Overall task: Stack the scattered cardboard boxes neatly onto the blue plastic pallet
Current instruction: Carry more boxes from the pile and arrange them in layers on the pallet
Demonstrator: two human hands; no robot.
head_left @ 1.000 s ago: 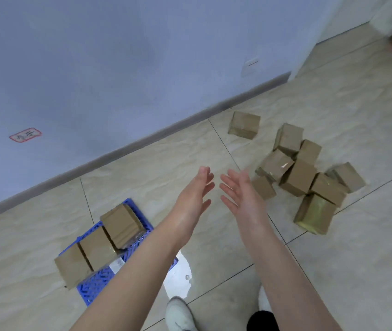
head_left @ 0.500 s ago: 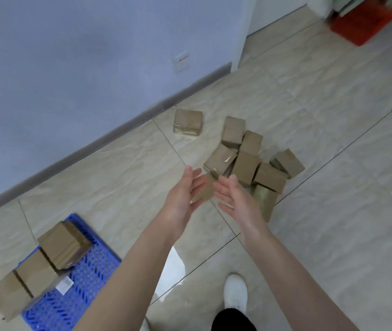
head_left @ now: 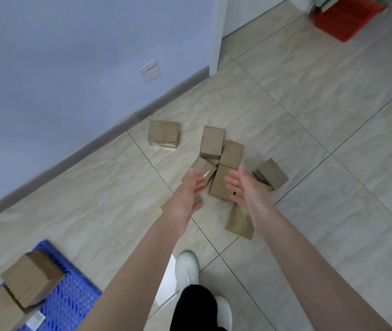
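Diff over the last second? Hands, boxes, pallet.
Both arms reached forward to the pile of boxes. The left hand and right hand, close together a second ago, have spread apart either side of one box, fingers straight, nothing gripped. The view swung toward the pile, so the pallet now sits in the lower-left corner. Unchanged: the pile's layout and the stacked boxes on the pallet.
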